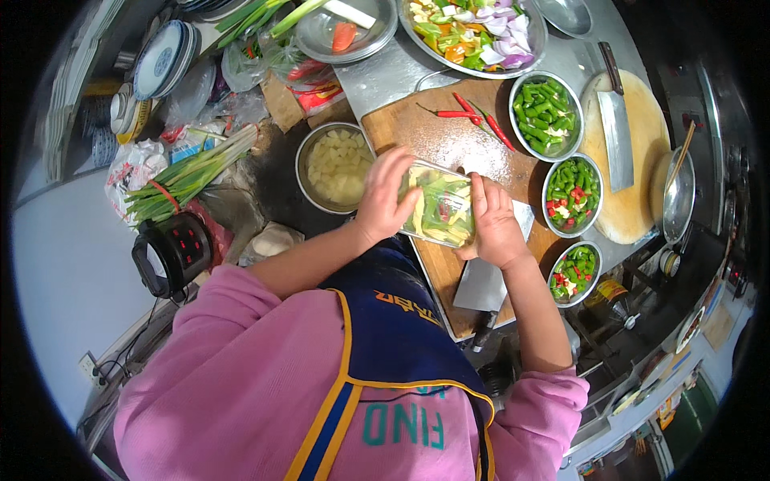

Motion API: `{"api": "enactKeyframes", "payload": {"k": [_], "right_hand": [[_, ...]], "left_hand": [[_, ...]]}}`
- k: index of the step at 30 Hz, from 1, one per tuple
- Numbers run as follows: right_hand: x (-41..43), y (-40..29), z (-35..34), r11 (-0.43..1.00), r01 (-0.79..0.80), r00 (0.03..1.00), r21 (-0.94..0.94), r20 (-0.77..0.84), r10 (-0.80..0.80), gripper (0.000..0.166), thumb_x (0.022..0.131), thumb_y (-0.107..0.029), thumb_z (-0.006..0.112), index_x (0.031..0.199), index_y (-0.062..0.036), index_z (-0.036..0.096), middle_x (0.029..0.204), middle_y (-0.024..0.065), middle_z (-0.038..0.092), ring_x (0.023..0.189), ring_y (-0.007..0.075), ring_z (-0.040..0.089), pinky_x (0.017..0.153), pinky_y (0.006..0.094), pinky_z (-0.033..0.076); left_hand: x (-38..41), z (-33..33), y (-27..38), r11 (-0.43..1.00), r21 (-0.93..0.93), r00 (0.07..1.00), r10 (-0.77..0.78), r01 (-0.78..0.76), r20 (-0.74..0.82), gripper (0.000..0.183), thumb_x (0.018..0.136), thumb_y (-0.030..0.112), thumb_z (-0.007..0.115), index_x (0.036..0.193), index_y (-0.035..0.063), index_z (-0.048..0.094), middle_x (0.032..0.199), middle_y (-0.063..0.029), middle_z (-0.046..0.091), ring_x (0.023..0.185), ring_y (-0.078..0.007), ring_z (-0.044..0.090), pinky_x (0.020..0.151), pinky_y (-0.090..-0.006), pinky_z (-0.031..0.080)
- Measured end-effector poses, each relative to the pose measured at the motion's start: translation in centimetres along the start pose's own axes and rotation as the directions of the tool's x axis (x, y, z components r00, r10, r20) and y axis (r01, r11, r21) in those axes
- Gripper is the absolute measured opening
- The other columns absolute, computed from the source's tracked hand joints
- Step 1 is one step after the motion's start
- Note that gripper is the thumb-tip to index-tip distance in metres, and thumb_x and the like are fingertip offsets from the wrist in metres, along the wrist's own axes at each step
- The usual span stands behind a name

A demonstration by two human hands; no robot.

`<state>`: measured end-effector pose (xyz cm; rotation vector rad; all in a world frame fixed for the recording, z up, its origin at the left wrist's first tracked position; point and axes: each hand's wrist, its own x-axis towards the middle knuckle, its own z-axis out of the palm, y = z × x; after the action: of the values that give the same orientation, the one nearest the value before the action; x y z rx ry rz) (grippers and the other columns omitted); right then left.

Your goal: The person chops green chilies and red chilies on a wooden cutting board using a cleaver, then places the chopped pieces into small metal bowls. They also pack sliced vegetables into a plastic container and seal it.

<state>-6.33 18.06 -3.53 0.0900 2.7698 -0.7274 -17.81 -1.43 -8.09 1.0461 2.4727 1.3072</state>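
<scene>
Between my hands is a clear rectangular container [438, 205] of cut green and pale yellow vegetables, held above a wooden cutting board [397, 123]. My left hand [388, 195] grips its left side and my right hand [496, 222] its right side. Several red chilies [457, 113] lie on the board beyond it. A cleaver [481, 285] rests on the board, partly hidden under my right hand, its dark handle towards me. Metal bowls of cut green peppers [544, 114], and of green and red pieces [571, 195], [574, 273] stand along the board's right side.
A pot of cut potatoes in liquid [337, 162] stands left of the board. A round board [646, 156] with a second cleaver [615, 138] lies at right. Farther back is a large bowl of peppers and onions [475, 36]. Green stalks [192, 174] lie near a black electric cooker [180, 249].
</scene>
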Motion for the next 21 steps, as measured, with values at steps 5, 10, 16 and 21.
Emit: {"api": "enactKeyframes", "payload": {"k": [5, 10, 16, 21], "right_hand": [[0.1, 0.1, 0.3, 0.999, 0.032, 0.999, -0.039, -0.022, -0.032, 0.126, 0.035, -0.027, 0.082, 0.138, 0.0043, 0.016, 0.125, 0.0208, 0.036, 0.113, 0.0381, 0.038, 0.101, 0.0419, 0.031], [0.2, -0.2, 0.2, 0.998, 0.005, 1.000, -0.057, 0.002, -0.005, 0.129, 0.034, -0.029, 0.082, 0.138, 0.0056, 0.015, 0.125, 0.0208, 0.036, 0.113, 0.0378, 0.037, 0.101, 0.0421, 0.031], [0.4, -0.7, 0.0, 0.999, 0.005, 1.000, -0.054, -0.007, -0.005, 0.125, 0.037, -0.024, 0.082, 0.138, 0.0056, 0.015, 0.126, 0.0201, 0.036, 0.113, 0.0367, 0.038, 0.101, 0.0418, 0.031], [0.4, -0.1, 0.6, 0.996, 0.011, 1.000, -0.094, 0.007, -0.010, 0.132, 0.032, -0.032, 0.083, 0.138, 0.0077, 0.013, 0.124, 0.0211, 0.034, 0.113, 0.0375, 0.036, 0.102, 0.0422, 0.029]], "left_hand": [[-4.2, 1.8, -1.9, 0.685, -0.525, 0.842, -0.525, 0.506, 0.126, 0.018, 0.085, 0.011, 0.060, 0.094, 0.0013, 0.047, 0.080, -0.0037, 0.054, 0.069, -0.0104, 0.049, 0.061, -0.0275, 0.043], [-6.0, -1.6, -1.0, 0.363, -0.672, 0.745, -0.490, 0.646, 0.452, 0.010, 0.089, 0.005, 0.055, 0.094, 0.0050, 0.046, 0.084, 0.0008, 0.053, 0.075, -0.0063, 0.053, 0.068, -0.0222, 0.045], [-5.3, -2.3, -3.3, 0.277, -0.715, 0.767, -0.240, 0.642, 0.595, 0.011, 0.089, 0.005, 0.055, 0.094, 0.0068, 0.046, 0.087, 0.0015, 0.051, 0.080, -0.0076, 0.053, 0.074, -0.0240, 0.045], [-3.6, -1.9, -4.3, 0.356, -0.727, 0.807, -0.181, 0.587, 0.563, 0.014, 0.088, 0.006, 0.056, 0.098, 0.0069, 0.047, 0.087, 0.0030, 0.049, 0.082, -0.0051, 0.049, 0.074, -0.0224, 0.041]]}}
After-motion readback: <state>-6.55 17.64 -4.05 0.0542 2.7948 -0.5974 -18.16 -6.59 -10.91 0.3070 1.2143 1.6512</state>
